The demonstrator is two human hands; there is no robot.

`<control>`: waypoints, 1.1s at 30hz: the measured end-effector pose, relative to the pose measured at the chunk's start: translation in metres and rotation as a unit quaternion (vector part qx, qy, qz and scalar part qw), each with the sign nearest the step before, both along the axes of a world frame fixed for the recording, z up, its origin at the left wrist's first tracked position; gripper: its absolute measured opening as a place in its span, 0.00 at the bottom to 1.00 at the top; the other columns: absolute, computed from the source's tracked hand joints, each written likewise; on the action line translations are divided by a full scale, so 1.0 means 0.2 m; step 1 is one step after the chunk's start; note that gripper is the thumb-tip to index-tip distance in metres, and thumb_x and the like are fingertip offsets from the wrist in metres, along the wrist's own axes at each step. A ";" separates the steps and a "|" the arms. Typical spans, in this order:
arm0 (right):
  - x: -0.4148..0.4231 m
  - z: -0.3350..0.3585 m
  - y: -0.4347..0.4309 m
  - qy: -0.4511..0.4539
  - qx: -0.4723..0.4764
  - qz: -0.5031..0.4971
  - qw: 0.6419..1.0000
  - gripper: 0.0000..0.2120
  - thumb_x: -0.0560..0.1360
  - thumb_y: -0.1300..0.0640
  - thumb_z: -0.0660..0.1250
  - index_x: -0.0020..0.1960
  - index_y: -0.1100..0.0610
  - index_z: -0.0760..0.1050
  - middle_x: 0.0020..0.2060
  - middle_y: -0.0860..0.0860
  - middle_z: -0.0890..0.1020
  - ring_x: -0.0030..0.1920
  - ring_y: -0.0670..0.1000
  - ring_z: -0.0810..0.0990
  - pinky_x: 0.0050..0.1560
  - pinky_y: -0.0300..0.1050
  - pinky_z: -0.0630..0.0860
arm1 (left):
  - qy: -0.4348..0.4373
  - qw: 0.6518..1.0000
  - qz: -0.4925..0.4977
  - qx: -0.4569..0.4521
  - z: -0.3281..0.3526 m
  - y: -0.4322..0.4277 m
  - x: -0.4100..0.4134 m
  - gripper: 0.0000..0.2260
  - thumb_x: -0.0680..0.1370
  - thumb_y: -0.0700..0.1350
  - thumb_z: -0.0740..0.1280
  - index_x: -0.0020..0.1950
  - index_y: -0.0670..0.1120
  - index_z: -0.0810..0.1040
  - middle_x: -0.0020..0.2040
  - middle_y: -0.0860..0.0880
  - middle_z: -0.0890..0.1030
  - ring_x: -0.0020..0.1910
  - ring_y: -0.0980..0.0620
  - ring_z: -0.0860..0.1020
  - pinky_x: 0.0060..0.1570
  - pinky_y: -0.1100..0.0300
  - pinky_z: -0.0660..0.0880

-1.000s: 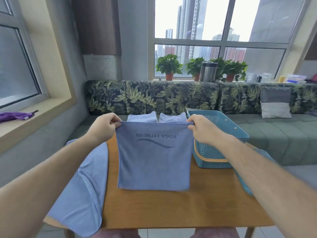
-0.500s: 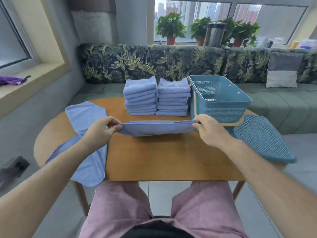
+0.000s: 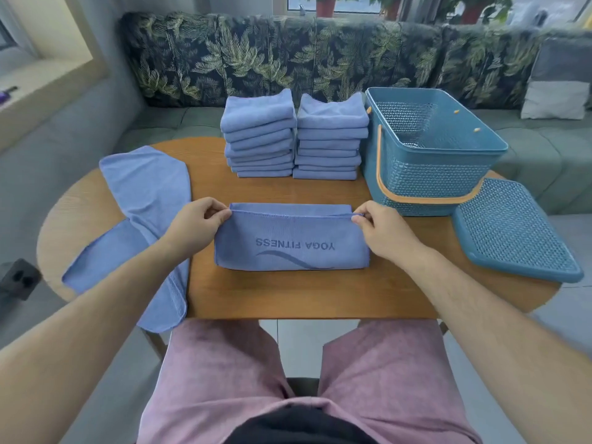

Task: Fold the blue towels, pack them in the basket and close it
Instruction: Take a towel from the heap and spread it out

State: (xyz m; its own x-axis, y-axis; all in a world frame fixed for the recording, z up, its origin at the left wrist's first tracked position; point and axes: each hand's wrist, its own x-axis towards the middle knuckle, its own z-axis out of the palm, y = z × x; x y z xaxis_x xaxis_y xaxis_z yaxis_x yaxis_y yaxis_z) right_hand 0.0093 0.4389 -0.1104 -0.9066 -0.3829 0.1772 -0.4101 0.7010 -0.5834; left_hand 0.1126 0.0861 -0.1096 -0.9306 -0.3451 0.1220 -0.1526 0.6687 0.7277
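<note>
On counter (image 3: 288, 293), left hand (image 3: 195, 224) and right hand (image 3: 381, 230) pinch towel (image 3: 291, 241) corners. Behind: two stacks (image 3: 261, 136); loose towel (image 3: 147, 187) left. Right: basket (image 3: 432, 174), floor bare; lid (image 3: 512, 229) beside.

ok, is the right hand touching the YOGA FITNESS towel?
Touching. The head view shows the right hand pinching the far right corner of the YOGA FITNESS towel between thumb and fingertips, with no gap.
</note>
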 end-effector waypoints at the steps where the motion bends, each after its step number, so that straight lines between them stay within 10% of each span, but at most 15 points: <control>1: -0.05 0.00 -0.03 -0.002 0.009 -0.007 1.000 0.06 0.82 0.56 0.63 0.49 0.55 0.77 0.40 0.49 0.80 0.42 0.51 0.78 0.41 0.47 0.72 | -0.003 1.000 0.007 -0.004 0.00 -0.01 -0.05 0.05 0.81 0.47 0.68 0.48 0.48 0.80 0.41 0.53 0.81 0.40 0.58 0.76 0.40 0.63 0.70; 16: -0.48 -0.23 -0.26 0.005 0.162 -0.085 0.983 0.09 0.84 0.55 0.59 0.55 0.58 0.76 0.54 0.55 0.76 0.51 0.59 0.77 0.47 0.51 0.72 | -0.050 0.994 0.059 -0.075 -0.25 -0.08 -0.49 0.07 0.80 0.47 0.66 0.52 0.44 0.79 0.50 0.47 0.76 0.53 0.45 0.75 0.51 0.54 0.70; 23: -0.20 -0.19 -0.55 0.178 0.208 -0.063 0.960 0.19 0.74 0.60 0.64 0.65 0.57 0.75 0.63 0.55 0.77 0.66 0.60 0.73 0.64 0.54 0.68 | 0.051 0.969 0.026 -0.239 -0.24 0.29 -0.43 0.12 0.79 0.47 0.63 0.59 0.43 0.78 0.59 0.44 0.78 0.60 0.40 0.75 0.58 0.45 0.71; 27: -0.08 -0.27 -0.73 0.040 0.209 0.014 0.977 0.25 0.85 0.54 0.49 0.81 0.55 0.57 0.81 0.51 0.58 0.81 0.53 0.53 0.79 0.52 0.48 | -0.032 0.973 -0.102 -0.205 -0.34 0.48 -0.40 0.22 0.84 0.49 0.57 0.78 0.47 0.65 0.78 0.50 0.65 0.79 0.47 0.59 0.76 0.44 0.57; 33: -0.09 -0.32 -0.60 -0.034 0.230 0.001 0.973 0.29 0.84 0.41 0.42 0.83 0.49 0.47 0.82 0.47 0.45 0.81 0.48 0.41 0.80 0.52 0.38 | -0.101 0.967 -0.073 -0.224 -0.37 0.36 -0.37 0.25 0.85 0.58 0.49 0.82 0.56 0.55 0.82 0.56 0.52 0.81 0.53 0.46 0.79 0.52 0.43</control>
State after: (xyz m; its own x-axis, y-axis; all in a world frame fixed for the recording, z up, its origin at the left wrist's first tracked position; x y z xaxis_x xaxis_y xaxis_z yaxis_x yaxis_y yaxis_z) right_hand -0.0092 0.3191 -0.1753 -0.9091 -0.4098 -0.0741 -0.3835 0.8932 -0.2347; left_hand 0.0384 0.1576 -0.1827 -0.9860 -0.1622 0.0397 -0.1407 0.9350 0.3255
